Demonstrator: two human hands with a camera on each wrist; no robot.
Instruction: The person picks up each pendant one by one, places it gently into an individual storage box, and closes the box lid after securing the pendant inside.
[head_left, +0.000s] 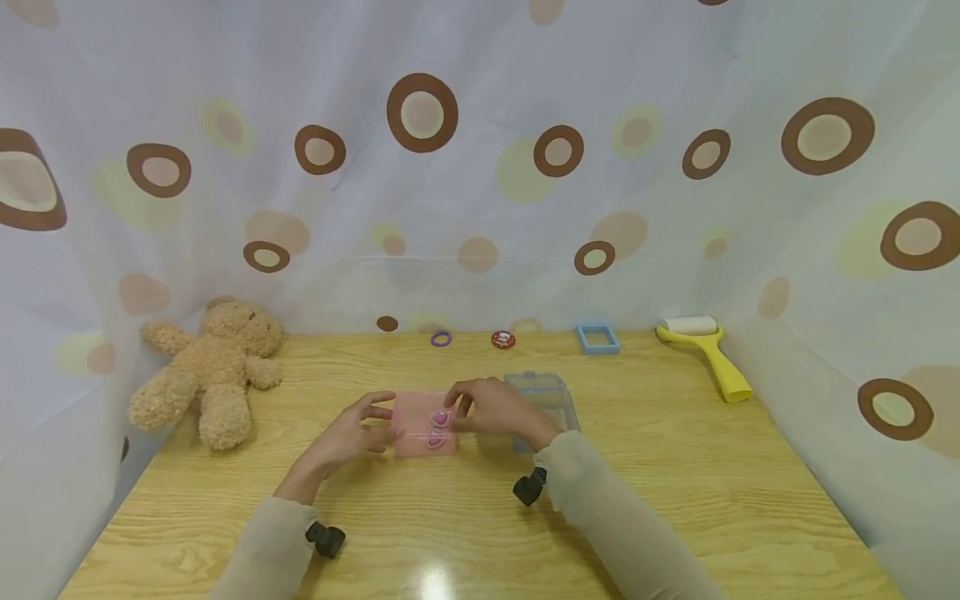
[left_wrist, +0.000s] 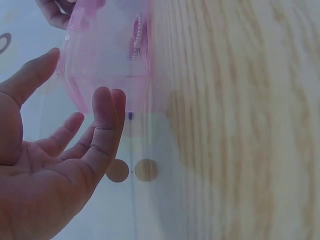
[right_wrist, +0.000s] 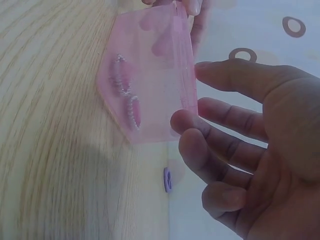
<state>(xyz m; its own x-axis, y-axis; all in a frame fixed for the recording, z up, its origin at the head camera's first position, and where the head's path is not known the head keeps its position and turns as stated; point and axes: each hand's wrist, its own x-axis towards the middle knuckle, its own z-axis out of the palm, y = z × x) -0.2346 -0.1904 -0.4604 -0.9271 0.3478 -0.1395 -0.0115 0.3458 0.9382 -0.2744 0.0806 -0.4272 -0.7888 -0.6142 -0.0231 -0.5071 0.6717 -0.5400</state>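
A see-through pink box (head_left: 420, 408) with its lid down stands on the wooden table between my hands. Inside lie two pink heart-shaped pieces (head_left: 438, 419) with white beaded edges, seen through its wall. My left hand (head_left: 352, 429) is at the box's left side, thumb and fingers spread apart; in the left wrist view its fingertips (left_wrist: 103, 95) overlap the box's end. At the right side is my right hand (head_left: 495, 408), fingers loosely bent. The right wrist view shows its thumb and fingertips (right_wrist: 184, 121) right at the lid's edge.
A clear lidded container (head_left: 558, 398) sits just behind my right wrist. Along the back lie a purple ring (head_left: 441, 338), a red round badge (head_left: 503, 339), a blue square frame (head_left: 597, 349) and a yellow-handled lint roller (head_left: 716, 358). A teddy bear (head_left: 217, 367) leans at the left.
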